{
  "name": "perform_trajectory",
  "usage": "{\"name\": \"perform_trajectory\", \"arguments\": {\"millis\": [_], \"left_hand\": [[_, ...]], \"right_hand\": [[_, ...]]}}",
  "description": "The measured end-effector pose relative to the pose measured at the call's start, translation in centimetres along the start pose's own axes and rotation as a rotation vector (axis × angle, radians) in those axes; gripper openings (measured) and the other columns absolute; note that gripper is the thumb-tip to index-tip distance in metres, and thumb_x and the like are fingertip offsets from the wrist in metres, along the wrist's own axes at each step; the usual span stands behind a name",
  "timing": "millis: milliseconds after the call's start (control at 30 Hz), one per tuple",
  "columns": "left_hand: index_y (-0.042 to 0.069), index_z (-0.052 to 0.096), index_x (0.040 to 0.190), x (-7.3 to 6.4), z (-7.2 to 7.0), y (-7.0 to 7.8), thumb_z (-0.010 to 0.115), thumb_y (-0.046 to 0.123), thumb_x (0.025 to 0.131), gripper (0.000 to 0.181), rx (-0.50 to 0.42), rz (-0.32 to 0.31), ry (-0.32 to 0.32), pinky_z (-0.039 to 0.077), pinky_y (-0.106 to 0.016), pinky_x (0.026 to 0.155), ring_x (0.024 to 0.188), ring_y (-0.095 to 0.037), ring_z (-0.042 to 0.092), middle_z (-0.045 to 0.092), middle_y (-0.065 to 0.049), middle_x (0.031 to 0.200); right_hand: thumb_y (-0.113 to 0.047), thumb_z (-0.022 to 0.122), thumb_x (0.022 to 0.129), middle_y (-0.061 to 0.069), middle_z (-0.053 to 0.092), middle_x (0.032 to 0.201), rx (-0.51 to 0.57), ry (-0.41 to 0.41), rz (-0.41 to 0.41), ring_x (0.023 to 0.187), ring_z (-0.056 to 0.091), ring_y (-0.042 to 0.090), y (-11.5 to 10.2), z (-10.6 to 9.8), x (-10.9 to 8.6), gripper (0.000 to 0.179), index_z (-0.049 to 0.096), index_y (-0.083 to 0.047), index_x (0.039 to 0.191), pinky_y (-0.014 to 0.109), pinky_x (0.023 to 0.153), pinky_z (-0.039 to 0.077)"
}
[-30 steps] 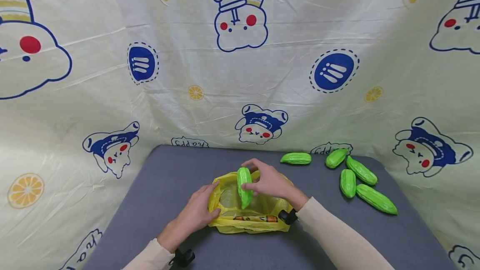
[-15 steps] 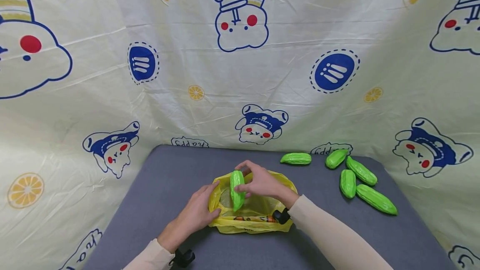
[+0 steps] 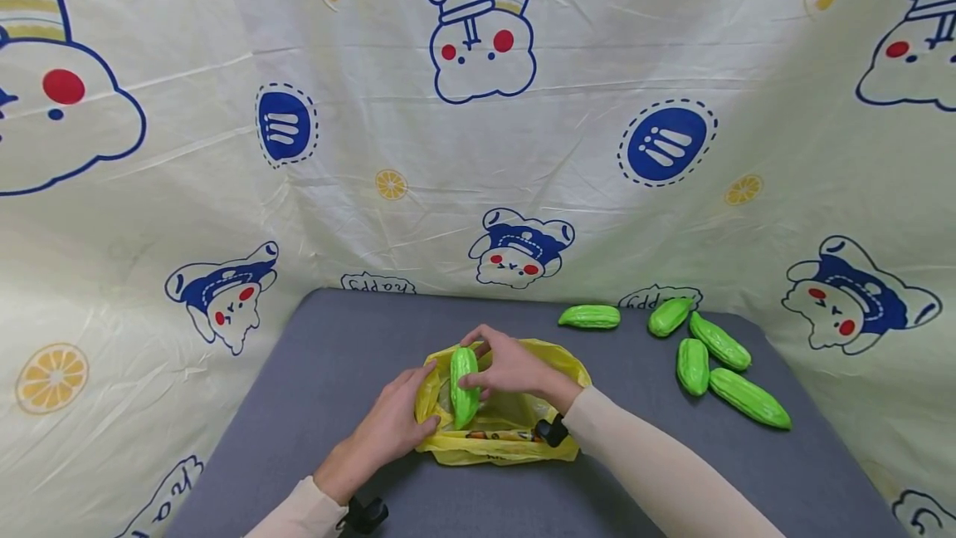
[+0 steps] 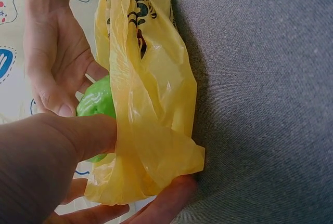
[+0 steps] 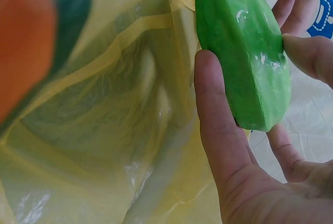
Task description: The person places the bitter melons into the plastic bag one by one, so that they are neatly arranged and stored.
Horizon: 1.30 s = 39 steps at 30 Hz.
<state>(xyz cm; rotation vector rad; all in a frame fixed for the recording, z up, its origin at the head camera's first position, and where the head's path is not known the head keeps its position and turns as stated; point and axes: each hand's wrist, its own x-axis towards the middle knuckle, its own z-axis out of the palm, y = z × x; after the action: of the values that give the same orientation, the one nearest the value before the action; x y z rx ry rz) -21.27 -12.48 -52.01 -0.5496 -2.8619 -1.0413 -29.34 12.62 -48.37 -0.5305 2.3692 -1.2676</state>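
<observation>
A yellow plastic bag (image 3: 508,451) stands with its mouth spread on the grey table. My left hand (image 3: 387,420) holds the bag's left rim, thumb on the inner side and fingers along the outside. Between the thumb and fingers of my right hand (image 3: 511,365) is a glossy, ridged green bitter melon (image 3: 463,388), pinched lengthwise over the left part of the bag's mouth. In the left wrist view the bitter melon (image 4: 96,99) is partly hidden by the bag's edge and my left thumb. The right wrist view shows the bag's inner wall (image 5: 104,130) beside it.
At the back right of the table (image 3: 358,339) lie several more bitter melons, one (image 3: 590,316) apart from a cluster (image 3: 720,339). A patterned cloth (image 3: 418,139) hangs behind and at both sides. Each wrist wears a small black camera (image 3: 363,513).
My right hand has carried the bitter melon left and slightly down over the bag's mouth, toward my left hand. The left hand and the bag have stayed nearly still.
</observation>
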Motion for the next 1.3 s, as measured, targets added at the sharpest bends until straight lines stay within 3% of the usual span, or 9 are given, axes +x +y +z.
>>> {"name": "perform_trajectory", "arguments": {"millis": [200,567,833,1167,1300], "left_hand": [[-0.004,0.057,0.167,-0.02,-0.01,-0.02,0.095,0.009,0.093,0.084,0.001,-0.001,-0.006,0.060,-0.067,0.117,0.144,-0.051,0.069,0.068,-0.030,0.156],[-0.004,0.058,0.166,-0.13,0.04,0.04,0.094,0.008,0.092,0.083,0.007,0.015,0.012,0.061,-0.066,0.115,0.141,-0.049,0.071,0.069,-0.030,0.154],[-0.004,0.058,0.166,-0.24,0.02,0.24,0.093,0.007,0.092,0.083,0.006,0.013,0.012,0.061,-0.066,0.116,0.142,-0.050,0.070,0.069,-0.030,0.155],[-0.004,0.057,0.167,-0.22,-0.13,0.38,0.093,0.009,0.094,0.082,0.002,0.000,-0.009,0.059,-0.068,0.118,0.144,-0.051,0.069,0.067,-0.031,0.157],[-0.004,0.057,0.167,-0.25,-0.13,0.35,0.093,0.008,0.094,0.082,0.006,0.004,-0.008,0.059,-0.067,0.117,0.144,-0.051,0.069,0.067,-0.031,0.157]], "right_hand": [[-0.022,0.095,0.100,0.026,0.066,0.147,-0.006,-0.003,0.021,0.084,0.083,0.029,-0.32,0.33,0.16,0.060,0.061,-0.011,0.148,0.049,0.083,0.074],[-0.010,0.090,0.102,0.019,0.073,0.128,0.016,-0.052,0.035,0.087,0.083,0.024,-0.42,-0.05,0.55,0.046,0.065,-0.002,0.139,0.044,0.084,0.074],[-0.008,0.089,0.102,0.021,0.073,0.131,0.031,-0.085,0.047,0.091,0.083,0.024,-0.20,-0.10,0.32,0.046,0.068,-0.001,0.143,0.045,0.087,0.074],[-0.016,0.090,0.104,0.023,0.075,0.138,-0.073,-0.056,-0.005,0.094,0.084,0.035,-0.44,-0.37,-0.04,0.046,0.072,-0.004,0.145,0.047,0.087,0.073],[-0.019,0.090,0.104,0.023,0.076,0.139,-0.125,-0.040,-0.040,0.094,0.084,0.032,-0.47,-0.62,-0.19,0.045,0.073,-0.006,0.144,0.042,0.086,0.072]]}}
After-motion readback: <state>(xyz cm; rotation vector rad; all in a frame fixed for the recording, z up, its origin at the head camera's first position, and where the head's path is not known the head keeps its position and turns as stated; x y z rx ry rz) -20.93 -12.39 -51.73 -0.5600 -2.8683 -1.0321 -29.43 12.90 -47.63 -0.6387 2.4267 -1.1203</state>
